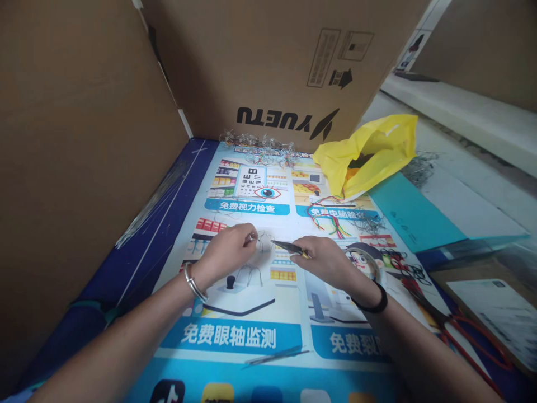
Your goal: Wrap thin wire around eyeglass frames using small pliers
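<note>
My left hand [233,246] is closed in a pinch on a thin wire [263,235], which bends into a small loop to the right of the fingertips. My right hand [321,258] is wrapped round dark needle-nose pliers [289,246] with a bit of yellow on the handle. The pliers' tip points left and lies close to the wire; whether the jaws grip it is too small to tell. Below the hands, a bundle of straight wires [277,356] lies on the printed poster sheet [296,313].
Cardboard walls [260,67] stand behind and at left. Tangled wire pieces [260,141] lie along the back. A yellow bag [369,151] sits back right, near coloured cords [338,226]. Red-handled scissors [457,330] and a tape roll [369,263] are at right. Long wires [151,207] lie left.
</note>
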A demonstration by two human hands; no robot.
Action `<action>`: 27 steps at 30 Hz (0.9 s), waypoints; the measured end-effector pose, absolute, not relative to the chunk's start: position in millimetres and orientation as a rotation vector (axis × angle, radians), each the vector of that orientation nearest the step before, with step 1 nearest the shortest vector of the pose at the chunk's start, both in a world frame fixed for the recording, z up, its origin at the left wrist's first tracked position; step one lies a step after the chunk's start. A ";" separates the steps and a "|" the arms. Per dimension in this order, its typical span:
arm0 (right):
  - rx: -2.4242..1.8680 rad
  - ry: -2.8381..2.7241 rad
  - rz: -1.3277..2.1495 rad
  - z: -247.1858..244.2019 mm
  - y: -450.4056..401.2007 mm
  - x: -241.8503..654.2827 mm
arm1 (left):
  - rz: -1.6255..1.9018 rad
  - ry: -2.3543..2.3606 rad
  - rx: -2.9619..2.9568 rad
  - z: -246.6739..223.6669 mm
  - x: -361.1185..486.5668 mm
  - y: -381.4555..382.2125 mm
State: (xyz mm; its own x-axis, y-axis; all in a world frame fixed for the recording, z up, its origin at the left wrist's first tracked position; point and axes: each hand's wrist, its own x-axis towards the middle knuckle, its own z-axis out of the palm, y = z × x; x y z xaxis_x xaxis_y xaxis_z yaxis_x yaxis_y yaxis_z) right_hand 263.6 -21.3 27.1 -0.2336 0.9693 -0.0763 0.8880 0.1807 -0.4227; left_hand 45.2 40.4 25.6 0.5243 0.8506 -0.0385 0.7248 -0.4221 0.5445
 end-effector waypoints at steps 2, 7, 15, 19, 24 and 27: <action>-1.791 -2.231 0.588 27.8 -21.2 264.6 | 0.339 1.231 2.142 22.9 43.7 42.9; -1.770 -2.231 0.593 29.1 -20.5 267.0 | 0.347 1.152 1.967 20.2 41.6 46.3; -1.801 -2.266 0.531 33.8 -20.8 266.4 | 0.368 1.007 1.935 22.0 43.0 48.2; -1.789 -2.278 0.514 39.2 -21.5 267.1 | 0.383 0.991 1.921 24.6 44.4 47.3; -1.819 -2.266 0.522 40.1 -21.4 268.6 | 0.423 0.987 1.938 29.1 48.2 43.2; -1.811 -2.256 0.519 38.9 -21.8 268.5 | 0.421 0.971 1.857 27.3 51.1 41.0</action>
